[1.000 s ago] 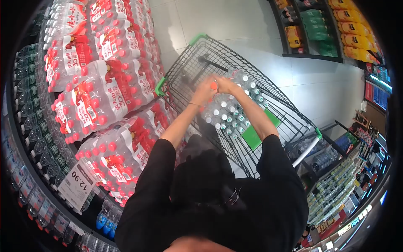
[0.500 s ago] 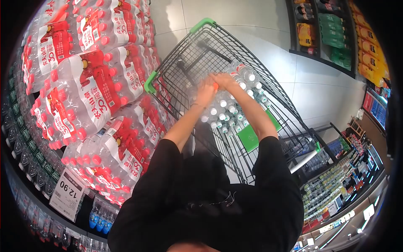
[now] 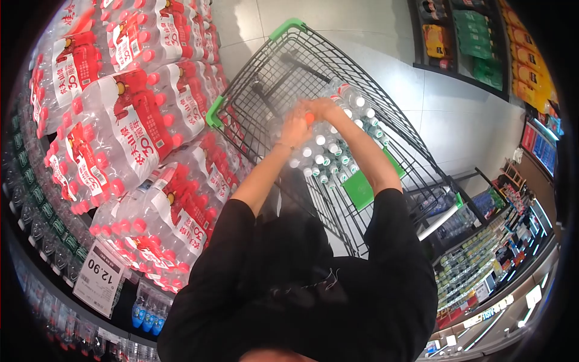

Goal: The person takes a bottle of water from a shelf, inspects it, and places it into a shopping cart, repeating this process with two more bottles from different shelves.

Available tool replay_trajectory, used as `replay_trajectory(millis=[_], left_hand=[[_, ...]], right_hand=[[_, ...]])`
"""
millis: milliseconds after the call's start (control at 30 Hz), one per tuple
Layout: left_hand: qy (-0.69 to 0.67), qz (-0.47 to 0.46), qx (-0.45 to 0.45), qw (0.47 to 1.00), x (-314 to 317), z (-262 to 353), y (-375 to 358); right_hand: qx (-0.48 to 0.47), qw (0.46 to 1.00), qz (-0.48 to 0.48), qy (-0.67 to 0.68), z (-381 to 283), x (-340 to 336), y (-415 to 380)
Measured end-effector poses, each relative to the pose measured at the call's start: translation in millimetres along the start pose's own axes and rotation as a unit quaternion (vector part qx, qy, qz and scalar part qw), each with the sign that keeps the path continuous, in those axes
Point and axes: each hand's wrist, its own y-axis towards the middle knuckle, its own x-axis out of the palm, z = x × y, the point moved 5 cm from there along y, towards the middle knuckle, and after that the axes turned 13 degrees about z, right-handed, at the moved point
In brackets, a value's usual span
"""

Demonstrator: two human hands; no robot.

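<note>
My left hand [image 3: 294, 128] and my right hand [image 3: 322, 110] meet over the shopping cart [image 3: 386, 92], both with curled fingers. Between them shows an orange cap [image 3: 310, 118], apparently on a clear plastic bottle that the hands mostly hide; motion blur smears the fingertips. Below and beside the hands, several clear bottles with white caps [image 3: 320, 140] stand close together in the cart. Larger white-capped bottles [image 3: 359, 102] with some red on them lie just right of my right hand. A green panel [image 3: 365, 190] sits on the cart near my right forearm.
Stacked packs of red-capped water bottles [image 3: 136, 130] rise close on the left. A price sign [image 3: 99, 279] reading 12.90 hangs at lower left. Drink shelves [image 3: 473, 36] stand at upper right. Grey tiled floor [image 3: 362, 24] surrounds the cart's far end.
My hands stay together over the cart, and the orange cap shows a little more between them. The cart and shelves have shifted slightly in view.
</note>
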Motion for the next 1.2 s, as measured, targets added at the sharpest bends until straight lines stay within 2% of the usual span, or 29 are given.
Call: replay_trajectory(millis=[100,167,267,300,400,467,500,600,700,767,833,900,967,1000,1067,1200], left_hand=[[-0.014,0.025,0.023,0.999,-12,2,-5],[0.004,0.045,0.01,0.999,-24,4,-13],[-0.056,-0.004,-0.066,0.996,-69,27,-20],[-0.057,0.009,-0.057,0.997,-85,36,-25],[-0.064,0.053,-0.034,0.996,-120,58,-51],[-0.072,0.089,-0.025,0.993,-141,70,-73],[-0.126,0.07,-0.077,0.987,-153,75,-84],[-0.132,0.097,-0.06,0.985,-202,104,-132],[-0.113,0.116,-0.076,0.984,-236,111,-191],[-0.109,0.07,-0.101,0.986,-255,110,-232],[-0.122,0.039,-0.137,0.982,-270,105,-276],[-0.154,0.025,-0.184,0.97,-280,96,-319],[-0.143,0.014,-0.193,0.971,-291,86,-355],[-0.137,0.009,-0.2,0.97,-297,83,-373],[-0.142,0.028,-0.228,0.963,-309,81,-402],[-0.193,0.066,-0.258,0.944,-316,69,-438]], right_hand=[[0.023,0.991,-0.121,-0.054,1,-10,3],[0.044,0.989,-0.134,-0.05,-5,-26,1],[0.072,0.99,-0.12,-0.015,-12,-39,-4],[0.079,0.991,-0.11,0.002,-12,-41,-5],[0.076,0.995,-0.026,0.055,4,-12,5],[0.11,0.989,0.017,0.098,4,-11,6],[0.126,0.984,0.039,0.118,4,-11,3],[0.141,0.937,0.212,0.24,14,2,-11],[0.185,0.881,0.356,0.252,-43,-42,-81],[0.178,0.856,0.42,0.243,-78,-45,-124],[0.173,0.81,0.475,0.296,-130,-38,-172],[0.17,0.824,0.467,0.272,-182,-12,-209],[0.16,0.839,0.446,0.267,-232,19,-240],[0.136,0.872,0.398,0.253,-255,32,-251],[0.056,0.884,0.456,0.082,-298,40,-272],[0.098,0.865,0.473,0.133,-291,24,-268]])
